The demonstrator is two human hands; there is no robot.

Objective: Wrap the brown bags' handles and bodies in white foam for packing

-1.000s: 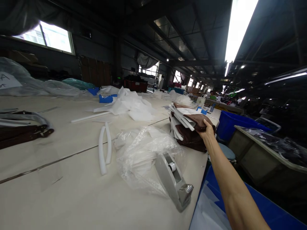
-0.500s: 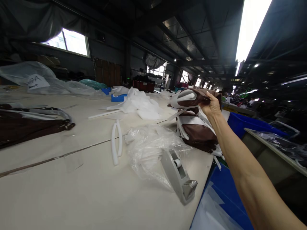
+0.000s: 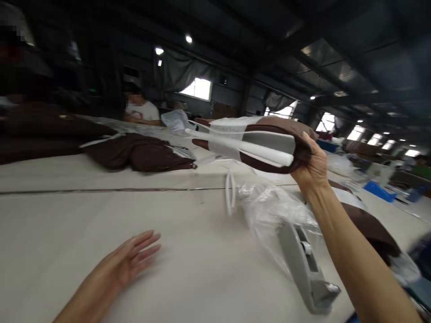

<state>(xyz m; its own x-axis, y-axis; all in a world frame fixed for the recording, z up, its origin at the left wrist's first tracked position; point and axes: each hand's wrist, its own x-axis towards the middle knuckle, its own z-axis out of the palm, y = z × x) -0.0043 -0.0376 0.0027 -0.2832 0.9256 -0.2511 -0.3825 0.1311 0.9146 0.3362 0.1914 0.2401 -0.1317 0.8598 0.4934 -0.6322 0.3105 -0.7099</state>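
Note:
My right hand (image 3: pixel 312 163) grips the end of a brown bag (image 3: pixel 269 128) and holds it up above the table. A white paper band wraps the bag, and a white foam tube (image 3: pixel 259 152) runs along its side. My left hand (image 3: pixel 136 258) hovers over the near left part of the table, its fingers spread with nothing in them. Another brown bag (image 3: pixel 367 224) with a white band lies on the right, partly behind my right forearm. Between my hands are a clear plastic bag (image 3: pixel 269 206) and a grey tape dispenser (image 3: pixel 303 264).
Brown bags (image 3: pixel 144 152) lie along the far left of the table (image 3: pixel 188 287). Two thin foam strips (image 3: pixel 230 193) rest near the middle. A blue holder (image 3: pixel 380 192) stands at the right. A person in a white shirt (image 3: pixel 144 112) is across the table.
My right hand has lifted the brown bag off the other one and carried it leftward. My left hand has come into view. The camera has turned left, showing more bags and people.

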